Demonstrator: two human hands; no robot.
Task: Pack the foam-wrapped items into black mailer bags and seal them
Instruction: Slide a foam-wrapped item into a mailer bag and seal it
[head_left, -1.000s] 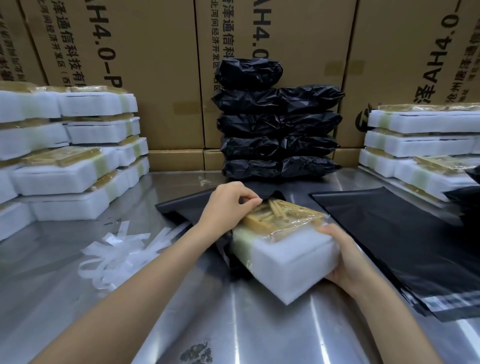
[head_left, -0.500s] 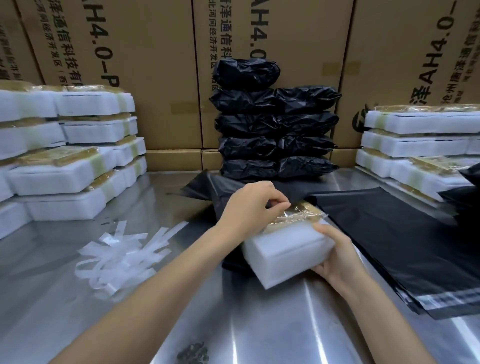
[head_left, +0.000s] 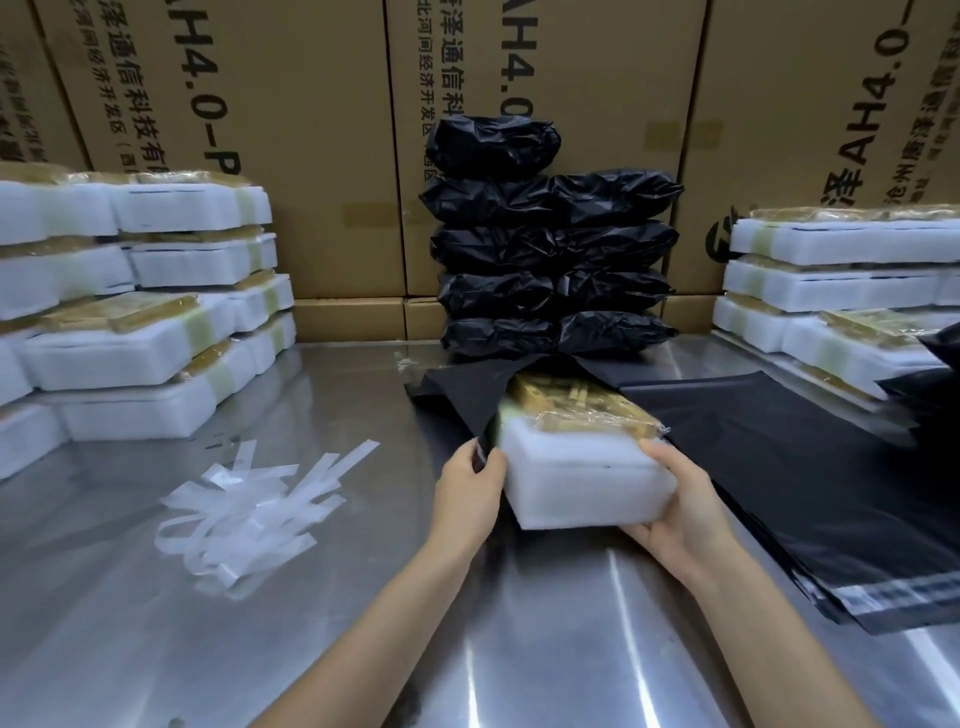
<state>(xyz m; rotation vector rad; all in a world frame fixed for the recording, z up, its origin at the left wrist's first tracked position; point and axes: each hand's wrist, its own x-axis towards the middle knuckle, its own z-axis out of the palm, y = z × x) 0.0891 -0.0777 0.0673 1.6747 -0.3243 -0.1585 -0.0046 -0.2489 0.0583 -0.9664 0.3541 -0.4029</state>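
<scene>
So we're at the shiny stainless steel tabletop (head_left: 363, 649), and the landmark here is the tall stack of stuffed, crinkly black mailer bags (head_left: 550, 260) leaning against the brown printed cardboard cartons (head_left: 291, 156) at the back.

Right in front of that stack, our right hand (head_left: 675, 514) grips the near right corner of a white foam-wrapped block with a yellowish plastic-covered top (head_left: 582, 467), fingers (head_left: 636, 535) curled underneath and thumb on top. The block's far end sits in the mouth of an open flat black mailer bag (head_left: 467, 395), which lies just in front of the stack. Our left hand (head_left: 470, 488) pinches the near edge of that bag's opening beside the block's left side, fingers together on the plastic.

To the right of the block, still in front of the stack, there's a pile of flat empty black mailer bags (head_left: 805, 493) with a pale adhesive strip showing at the near end. Left of the stack we've got a big heap of white foam-wrapped items with tan tape bands (head_left: 156, 322), and on the stack's right another pile of the same foam-wrapped pieces (head_left: 841, 291). Closer to us and left of the block is a loose tangle of white peeled-off backing strips (head_left: 249, 514) lying on the tabletop.
</scene>
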